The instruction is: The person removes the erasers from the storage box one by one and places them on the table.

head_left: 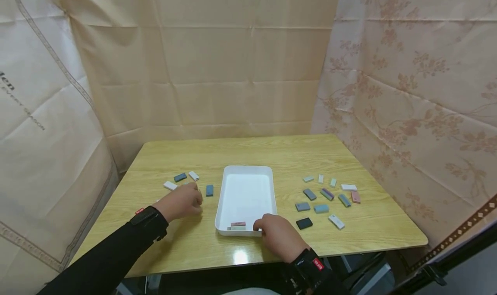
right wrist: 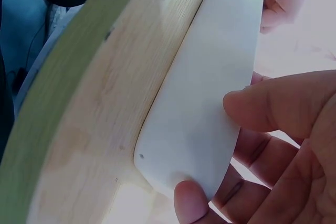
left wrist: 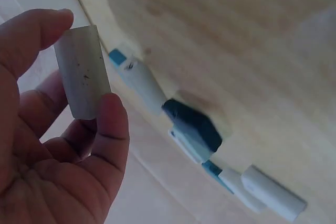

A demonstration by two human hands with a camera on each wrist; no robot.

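My left hand [head_left: 181, 202] is over the left part of the table. Its thumb and fingers pinch a pale grey eraser [left wrist: 84, 72] with small dark specks, seen in the left wrist view. Below it on the wood lie several erasers, among them a dark blue one [left wrist: 193, 124] and a white one [left wrist: 274, 192]. My right hand [head_left: 282, 236] grips the near right rim of a white tray [head_left: 248, 191], thumb against the outer wall [right wrist: 199, 77] and fingers over the edge. Inside the tray, by the near wall, sit a pink eraser [head_left: 238, 223] and a pale green one [head_left: 238, 228].
Several erasers lie scattered right of the tray, including a black one [head_left: 304, 223], a teal one [head_left: 321, 208] and a pink one [head_left: 355, 197]. A blue eraser [head_left: 209, 190] lies left of the tray. Curtains [head_left: 240, 70] hang around the wooden table [head_left: 295, 152].
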